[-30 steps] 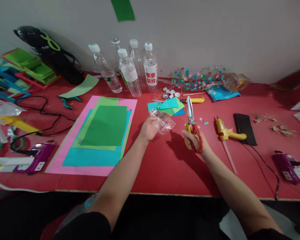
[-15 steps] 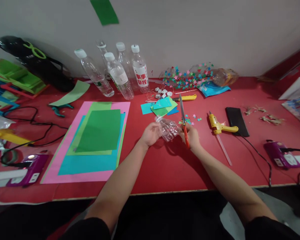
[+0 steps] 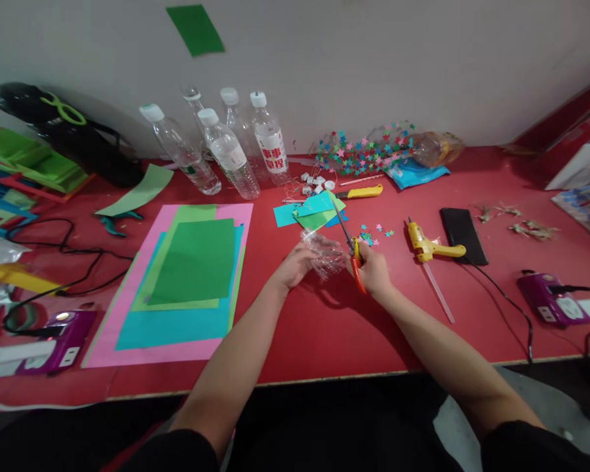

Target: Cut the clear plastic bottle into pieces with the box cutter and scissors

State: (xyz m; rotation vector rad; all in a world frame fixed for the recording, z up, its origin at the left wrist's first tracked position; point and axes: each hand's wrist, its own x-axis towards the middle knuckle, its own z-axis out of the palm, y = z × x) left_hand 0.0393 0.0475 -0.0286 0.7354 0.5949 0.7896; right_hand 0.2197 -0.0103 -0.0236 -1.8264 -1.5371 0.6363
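My left hand [image 3: 295, 265] is closed around a clear, ribbed piece of plastic bottle [image 3: 325, 254], held above the red table [image 3: 314, 341]. In my right hand [image 3: 375, 270] is a pair of orange-handled scissors [image 3: 356, 262], its blades pointing up and to the left. The scissors are beside the plastic's right side; whether the blades touch it, I cannot tell. Just beyond lie small star-shaped pieces [image 3: 368, 235], coloured paper pieces [image 3: 314, 208] and a yellow utility knife [image 3: 361, 191].
Several plastic bottles [image 3: 231, 160] stand along the wall. Coloured sheets [image 3: 191, 262] are stacked at left. To the right are a yellow glue gun [image 3: 430, 246], a black phone [image 3: 465, 236] and a purple power socket [image 3: 550, 298] with cords. A star-covered bottle [image 3: 358, 154] lies at the back.
The scissors have turned so that their blades lean further left, and their yellow inner handle now shows. The bottle piece has tilted in my left hand. The view has shifted slightly.
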